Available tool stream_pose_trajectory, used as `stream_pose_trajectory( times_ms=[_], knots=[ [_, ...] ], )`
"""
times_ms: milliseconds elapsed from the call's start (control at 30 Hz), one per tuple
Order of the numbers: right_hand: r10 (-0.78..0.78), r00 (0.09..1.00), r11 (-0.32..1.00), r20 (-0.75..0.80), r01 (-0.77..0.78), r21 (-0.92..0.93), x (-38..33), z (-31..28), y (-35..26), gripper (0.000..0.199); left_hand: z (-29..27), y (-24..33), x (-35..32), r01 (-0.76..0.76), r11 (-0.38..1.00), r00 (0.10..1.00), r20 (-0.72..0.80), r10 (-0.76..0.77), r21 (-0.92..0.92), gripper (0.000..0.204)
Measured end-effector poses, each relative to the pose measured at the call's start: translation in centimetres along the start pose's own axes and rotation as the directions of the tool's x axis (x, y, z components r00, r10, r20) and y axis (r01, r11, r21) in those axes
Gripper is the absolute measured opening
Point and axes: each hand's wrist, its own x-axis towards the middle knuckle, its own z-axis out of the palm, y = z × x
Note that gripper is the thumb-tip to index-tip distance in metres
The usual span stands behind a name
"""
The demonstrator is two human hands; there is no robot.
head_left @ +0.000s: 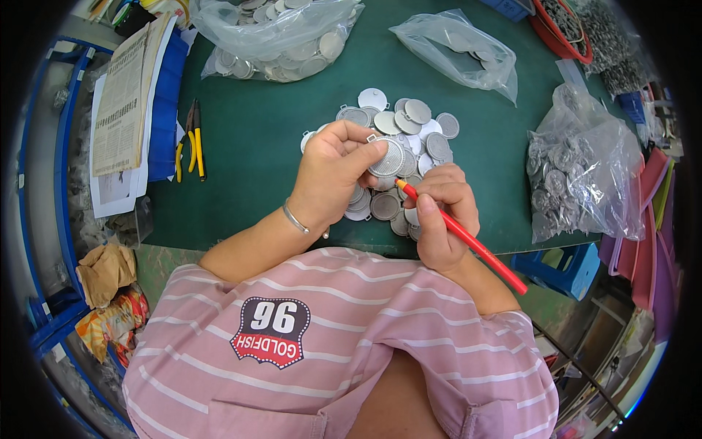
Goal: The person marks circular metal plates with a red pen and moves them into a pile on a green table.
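My left hand [338, 164] pinches a round silver metal disc [387, 156] with a small loop on its rim, its textured face turned up. In my right hand [448, 212] is a red pencil [475, 247], its tip close to the disc's lower right edge; whether the two touch I cannot tell. Under and around both hands lies a loose pile of similar discs [417, 111], some with plain faces and some textured. My fingers and the held disc hide part of the pile.
Clear bags of discs [281, 62] and a smaller bag [461, 55] lie at the green table's [241, 139] far side. Another bag of metal pieces [578, 164] lies right. Yellow-handled pliers [193, 143] rest left, beside a blue bin [167, 102] with papers. A blue stool [567, 271] stands below.
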Motion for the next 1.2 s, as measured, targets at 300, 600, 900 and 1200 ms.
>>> stream_pose_trajectory(
  times_ms=[300, 600, 900, 1200],
  knots=[
    [0.038, 0.992, 0.99, 0.118, -0.021, -0.142, 0.0, 0.4, 0.1, 0.008, 0.3, 0.5, -0.4, 0.037, 0.998, 0.996, 0.084, -0.033, -0.042, 0.019],
    [-0.128, 0.989, 0.965, 0.074, 0.141, -0.222, 1.6, 0.6, -0.5, 0.028, 0.2, 0.2, -0.1, 0.108, 0.99, 0.992, 0.073, -0.101, -0.095, 0.015],
    [0.35, 0.936, 0.936, 0.028, -0.351, 0.034, 0.4, 1.1, -0.1, 0.012, -0.2, -0.5, 0.3, 0.151, 0.987, 0.976, 0.167, -0.142, -0.048, 0.01],
    [0.553, 0.821, 0.811, -0.14, -0.492, 0.318, 0.9, -1.6, 1.3, 0.015, -1.1, -0.2, 0.3, -0.414, 0.702, 0.899, 0.383, 0.214, 0.58, 0.016]
  ],
)
